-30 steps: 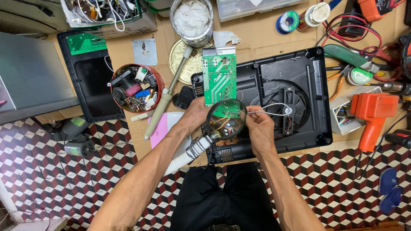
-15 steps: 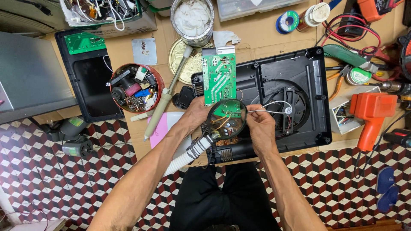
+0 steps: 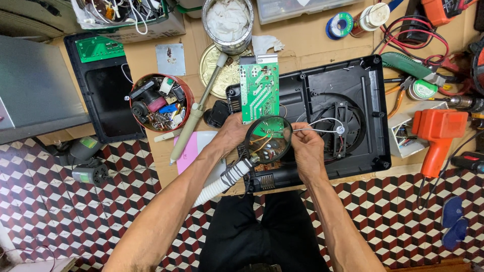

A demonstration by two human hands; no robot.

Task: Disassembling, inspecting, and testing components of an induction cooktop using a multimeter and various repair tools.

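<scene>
Magnifier sits over the board; our left hand grips its edge. Right hand pinches a white wire, and one tug could snap it.

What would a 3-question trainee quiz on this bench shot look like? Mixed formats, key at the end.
1. True or false: the magnifying glass sits over the opened black appliance casing, between the left hand and the right hand.
2. Multiple choice: the red round tin holds A) white cloth, B) assorted small parts, C) solder wire.
3. Fill in: the orange tool lies to the person's ____ of the casing.

Key: 1 true; 2 B; 3 right.
</scene>
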